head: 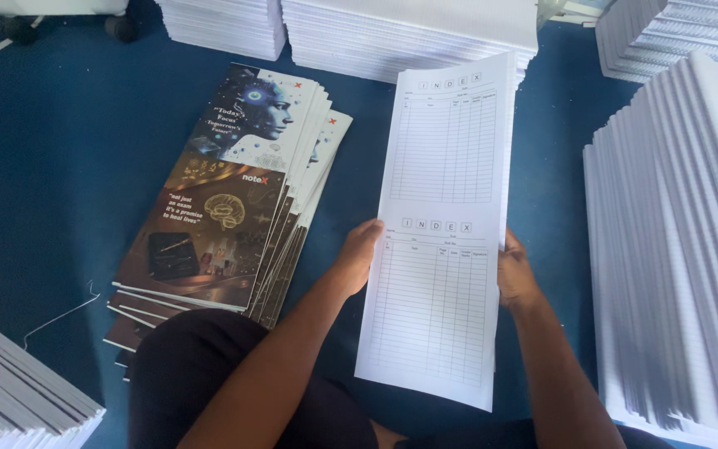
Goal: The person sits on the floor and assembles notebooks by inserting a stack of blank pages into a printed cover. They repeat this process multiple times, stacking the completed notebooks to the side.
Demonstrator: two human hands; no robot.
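I hold a tall bundle of white printed sheets (442, 208), its top page showing two ruled tables one above the other. My left hand (359, 254) grips its left edge near the middle. My right hand (515, 274) grips the right edge at about the same height. The bundle hangs over the blue floor in front of my lap. To its left lies a fanned pile of printed covers (226, 191), with a face picture on the upper half and a dark brown picture on the lower half.
Stacks of white paper (675, 241) rise at the right, more stacks (409, 33) stand at the back, and another stack (10, 399) sits at the lower left. The blue floor (51, 166) lies between them. A loose white thread (60, 316) lies at the left.
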